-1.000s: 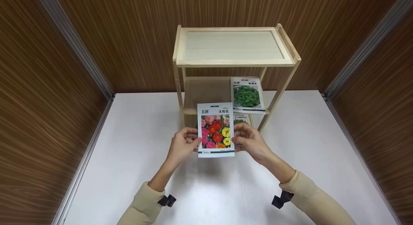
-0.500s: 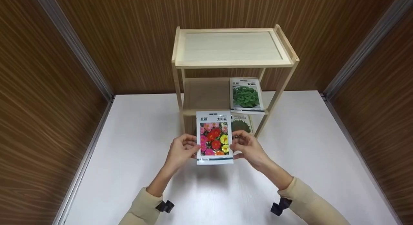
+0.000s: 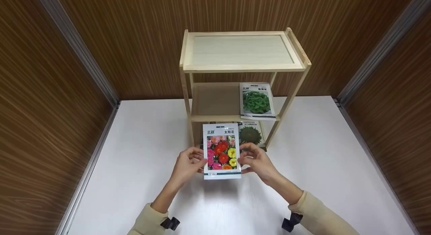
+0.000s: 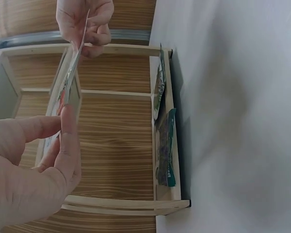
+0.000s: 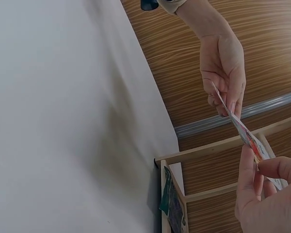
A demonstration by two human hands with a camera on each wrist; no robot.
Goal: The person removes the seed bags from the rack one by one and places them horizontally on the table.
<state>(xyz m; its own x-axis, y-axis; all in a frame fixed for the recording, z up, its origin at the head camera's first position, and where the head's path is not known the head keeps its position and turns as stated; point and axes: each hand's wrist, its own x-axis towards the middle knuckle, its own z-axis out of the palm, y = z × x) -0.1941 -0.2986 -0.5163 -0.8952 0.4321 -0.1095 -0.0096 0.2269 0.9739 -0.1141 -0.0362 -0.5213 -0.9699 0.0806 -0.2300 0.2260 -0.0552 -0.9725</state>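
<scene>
A white seed packet (image 3: 222, 152) with a photo of red, pink and yellow flowers hangs in the air before the wooden shelf rack. My left hand (image 3: 187, 164) pinches its left edge between thumb and fingers. On the opposite edge my right hand (image 3: 257, 162) pinches it the same way. Both wrist views show the packet edge-on, and the left wrist view shows it held off the white surface. Behind it, on the middle shelf at right, lies a packet with green leaves (image 3: 256, 102). A packet with a round green plant (image 3: 250, 134) on the bottom shelf is partly covered.
The wooden rack (image 3: 244, 67) has three levels. On its bottom level, in the left wrist view, a packet with a teal edge (image 4: 170, 148) lies beside another packet. A white tabletop (image 3: 148, 127) spreads around the rack, bounded by wood-grain walls (image 3: 50, 103).
Both hands have moved down and toward me with the flower packet, still gripping its edges. More of the bottom-shelf packet shows behind it. The camera view has shifted slightly.
</scene>
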